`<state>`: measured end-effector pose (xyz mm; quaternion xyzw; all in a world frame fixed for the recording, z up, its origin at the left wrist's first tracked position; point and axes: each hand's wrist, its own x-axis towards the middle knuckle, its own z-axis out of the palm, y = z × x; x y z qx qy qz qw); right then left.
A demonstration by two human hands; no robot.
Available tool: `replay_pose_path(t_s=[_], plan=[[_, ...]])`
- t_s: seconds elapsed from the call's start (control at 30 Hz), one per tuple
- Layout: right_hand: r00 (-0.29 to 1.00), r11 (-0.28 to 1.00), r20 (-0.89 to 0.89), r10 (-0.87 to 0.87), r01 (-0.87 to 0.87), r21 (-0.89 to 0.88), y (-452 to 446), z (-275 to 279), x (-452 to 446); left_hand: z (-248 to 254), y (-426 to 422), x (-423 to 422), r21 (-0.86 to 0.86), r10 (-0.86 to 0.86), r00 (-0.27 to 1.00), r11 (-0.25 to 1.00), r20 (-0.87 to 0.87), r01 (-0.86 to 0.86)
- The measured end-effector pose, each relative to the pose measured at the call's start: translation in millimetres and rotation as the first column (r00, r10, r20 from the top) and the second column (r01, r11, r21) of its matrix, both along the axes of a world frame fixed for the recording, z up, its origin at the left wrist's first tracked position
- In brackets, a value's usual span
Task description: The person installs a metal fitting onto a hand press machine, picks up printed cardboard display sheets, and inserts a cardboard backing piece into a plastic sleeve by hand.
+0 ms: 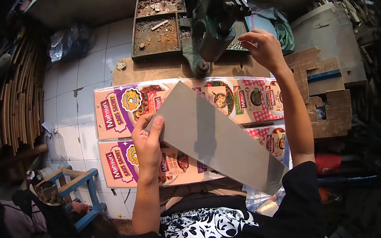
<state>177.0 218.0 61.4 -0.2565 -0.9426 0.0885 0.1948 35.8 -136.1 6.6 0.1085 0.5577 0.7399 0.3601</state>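
Note:
My left hand (146, 139) grips a flat grey rectangular panel (222, 139) by its left edge, thumb on top. The panel slants from upper left to lower right over printed sauce sachet boards (116, 160). My right hand (264, 50) is raised beside a dark green machine (212, 39), its fingers curled towards the thumb. Anything between those fingertips is too small or hidden to make out. Just beyond them lies a compartment with small pieces (237, 43), partly hidden by the machine.
Left of the machine is a divided parts tray (157, 35) on a wooden board (149, 70). A blue stool frame (84, 186) stands lower left, near another person. Stacked strips (18, 94) line the left side; cut cardboard (332, 110) lies at right.

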Motion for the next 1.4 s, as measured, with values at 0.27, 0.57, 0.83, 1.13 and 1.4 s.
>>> replay_pose_path(t_s=[0.27, 0.57, 0.83, 1.13, 1.4], plan=[[0.942, 0.967, 0.304, 0.140, -0.196, 0.161, 16.4, -2.0, -33.0, -1.3, -0.8, -0.9, -0.024, -0.006, 1.000, 1.000, -0.002, 0.006], [0.917, 0.968, 0.383, 0.109, -0.185, 0.167, 18.2, -3.2, -44.8, -0.3, -0.4, -1.4, -0.028, -0.010, 1.000, 1.000, 0.008, 0.010], [0.969, 0.971, 0.170, 0.179, -0.202, 0.128, 24.5, -29.0, -36.6, 1.3, -1.1, -1.7, -0.009, -0.019, 1.000, 1.000, 0.009, 0.019], [0.966, 0.918, -0.215, 0.145, -0.212, -0.335, -25.9, -5.4, -30.5, -0.6, -1.5, -1.6, 0.002, -0.013, 0.999, 1.000, 0.036, 0.013], [0.882, 0.686, -0.451, 0.136, -0.412, -0.599, -62.6, -38.1, -33.6, 0.4, -1.5, -1.6, 0.016, -0.016, 0.999, 1.000, 0.036, 0.015]])
